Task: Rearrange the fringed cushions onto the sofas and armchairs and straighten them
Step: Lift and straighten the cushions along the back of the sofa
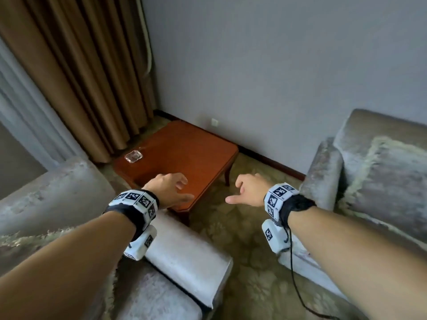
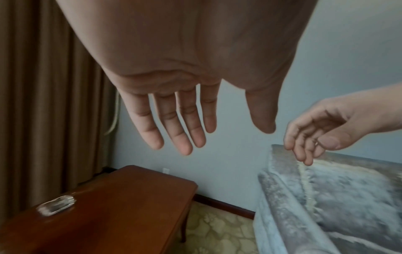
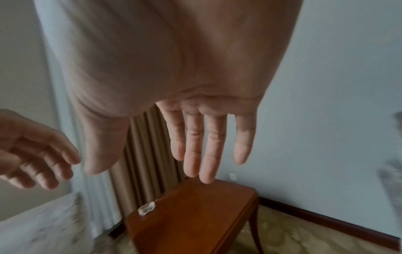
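Observation:
A grey velvet fringed cushion [image 1: 390, 183] leans upright against the back of the armchair [image 1: 323, 172] on the right; it also shows in the left wrist view as the cushion [image 2: 352, 194]. Another fringed cushion [image 1: 20, 241] lies at the lower left on the near sofa [image 1: 57, 192], mostly hidden by my left forearm. My left hand [image 1: 171, 188] hovers over the wooden table with fingers relaxed and holds nothing; its fingers [image 2: 180, 130] hang straight. My right hand [image 1: 247, 190] floats empty above the carpet, left of the armchair, its fingers [image 3: 208, 146] straight.
A low red-brown wooden side table [image 1: 184, 153] stands in the corner with a glass ashtray [image 1: 133, 156] near its far left edge. Brown curtains [image 1: 80, 77] hang behind it. Patterned carpet [image 1: 249, 262] runs between the sofa arm [image 1: 184, 255] and the armchair.

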